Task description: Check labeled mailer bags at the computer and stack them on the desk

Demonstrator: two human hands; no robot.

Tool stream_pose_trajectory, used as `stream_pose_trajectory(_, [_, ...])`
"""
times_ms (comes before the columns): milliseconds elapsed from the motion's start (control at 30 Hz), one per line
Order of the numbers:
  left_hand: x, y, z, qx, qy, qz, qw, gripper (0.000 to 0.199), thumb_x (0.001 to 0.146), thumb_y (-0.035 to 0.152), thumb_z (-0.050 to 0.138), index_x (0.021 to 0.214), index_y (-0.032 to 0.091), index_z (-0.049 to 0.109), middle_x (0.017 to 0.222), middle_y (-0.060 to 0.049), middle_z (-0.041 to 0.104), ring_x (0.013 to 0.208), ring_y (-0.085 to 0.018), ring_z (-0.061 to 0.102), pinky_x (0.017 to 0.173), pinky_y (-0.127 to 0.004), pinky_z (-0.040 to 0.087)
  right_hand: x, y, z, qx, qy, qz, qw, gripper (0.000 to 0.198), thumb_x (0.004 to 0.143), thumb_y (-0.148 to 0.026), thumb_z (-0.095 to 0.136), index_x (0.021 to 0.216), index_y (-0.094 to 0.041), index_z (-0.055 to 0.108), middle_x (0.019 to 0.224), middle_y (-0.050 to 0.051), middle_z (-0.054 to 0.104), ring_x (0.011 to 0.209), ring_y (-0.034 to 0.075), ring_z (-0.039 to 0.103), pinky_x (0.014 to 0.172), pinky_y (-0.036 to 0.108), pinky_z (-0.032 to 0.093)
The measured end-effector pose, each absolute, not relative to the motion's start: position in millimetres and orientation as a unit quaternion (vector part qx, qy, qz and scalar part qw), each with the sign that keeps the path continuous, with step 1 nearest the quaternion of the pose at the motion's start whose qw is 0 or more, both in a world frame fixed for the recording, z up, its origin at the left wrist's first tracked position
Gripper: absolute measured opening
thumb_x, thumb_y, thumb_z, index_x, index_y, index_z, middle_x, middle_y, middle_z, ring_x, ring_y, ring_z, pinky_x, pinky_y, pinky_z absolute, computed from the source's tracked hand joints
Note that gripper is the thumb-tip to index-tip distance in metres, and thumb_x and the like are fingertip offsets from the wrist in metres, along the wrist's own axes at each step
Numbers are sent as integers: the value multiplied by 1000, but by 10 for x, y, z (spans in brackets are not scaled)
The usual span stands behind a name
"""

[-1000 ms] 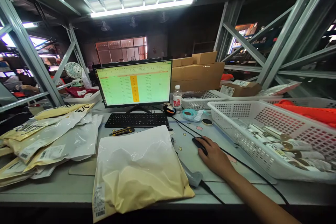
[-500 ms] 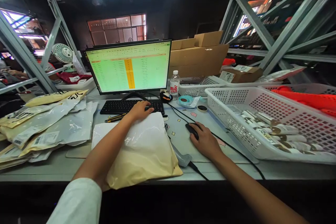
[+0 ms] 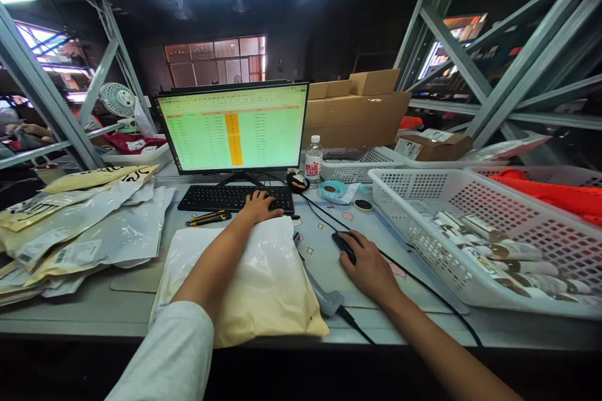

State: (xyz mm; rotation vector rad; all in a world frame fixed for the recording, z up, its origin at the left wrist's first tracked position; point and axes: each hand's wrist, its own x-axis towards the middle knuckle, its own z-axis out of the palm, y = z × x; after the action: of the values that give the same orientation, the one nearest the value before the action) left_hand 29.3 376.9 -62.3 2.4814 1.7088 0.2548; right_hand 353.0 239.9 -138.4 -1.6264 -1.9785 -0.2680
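Keyboard [image 3: 207, 198] on grey desk [image 3: 75, 318] — dim room [image 3: 327, 37].

Grey table [image 3: 70, 324], thin mat [image 3: 324, 263] with stars on top. Big white-and-yellow bag [image 3: 273, 288] near front edge. Pile of bags [image 3: 94, 225] at left. Screen [image 3: 230, 131] at back, keyboard [image 3: 211, 197] just before it. Yellow cutter [image 3: 208, 218] between keyboard and bag. Scanner [image 3: 330, 301] beside bag, mouse [image 3: 342, 244] to its right. Bottle [image 3: 313, 160], blue tape [image 3: 335, 192] near screen. White basket [image 3: 423, 254] at right.
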Motion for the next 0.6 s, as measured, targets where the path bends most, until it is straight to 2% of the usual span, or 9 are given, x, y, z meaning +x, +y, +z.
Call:
stream_pose_trajectory(100, [333,3805,-613,810,575,93,77,70,99,75,44,145,26,61,160,-14,45,153,-39,30,121,-68,29,3553,2402,-1394,-604,-739,-104,281,46,98,-31,47,138,-21,66,146,13,60,128,31,61,111,51,53])
stream_pose_trajectory(233, [318,3808,-476,809,569,120,88,63,98,67,57,141,21,63,155,-15,50,150,-40,35,119,-67,32,3556,2406,-1379,-611,-738,-103,267,46,98,-31,48,138,-21,67,146,13,60,125,31,63,108,50,55])
stream_pose_trajectory(300, [232,3731,-327,811,560,137,93,54,100,55,59,138,18,64,148,-15,57,144,-36,46,118,-60,38,3537,2416,-1368,-608,-741,-102,266,46,98,-31,47,139,-21,67,146,13,60,126,31,63,108,49,55])
stream_pose_trajectory(400, [-69,3461,-41,814,549,155,114,44,106,43,45,135,16,64,134,-14,69,126,-28,63,111,-44,47,3540,2425,-1364,-608,-740,-102,268,47,97,-31,47,138,-21,67,146,13,61,128,30,63,110,48,54])
stream_pose_trajectory(467, [-392,3208,128,818,538,143,143,51,107,50,38,137,18,63,132,-12,71,121,-25,67,106,-36,51,3604,2410,-1378,-616,-734,-101,268,48,97,-33,46,138,-21,67,146,13,61,128,31,63,109,49,55])
stream_pose_trajectory(500, [-577,3075,189,820,534,125,162,56,104,57,42,139,19,62,134,-11,71,121,-25,68,105,-34,52,3650,2397,-1392,-618,-733,-99,267,48,97,-34,46,138,-22,67,146,12,61,128,31,63,108,49,56])
stream_pose_trajectory(567, [-935,2794,249,814,541,69,197,73,91,69,61,144,18,61,138,-13,69,121,-30,70,104,-37,55,3715,2399,-1425,-611,-737,-99,272,47,98,-36,46,138,-23,68,145,12,61,125,33,64,105,51,57])
stream_pose_trajectory(600, [-1079,2637,244,804,555,40,209,85,82,69,72,147,16,59,138,-16,69,120,-34,70,104,-41,55,3701,2439,-1438,-600,-742,-102,280,45,99,-38,47,136,-24,69,143,13,62,123,33,65,104,52,58])
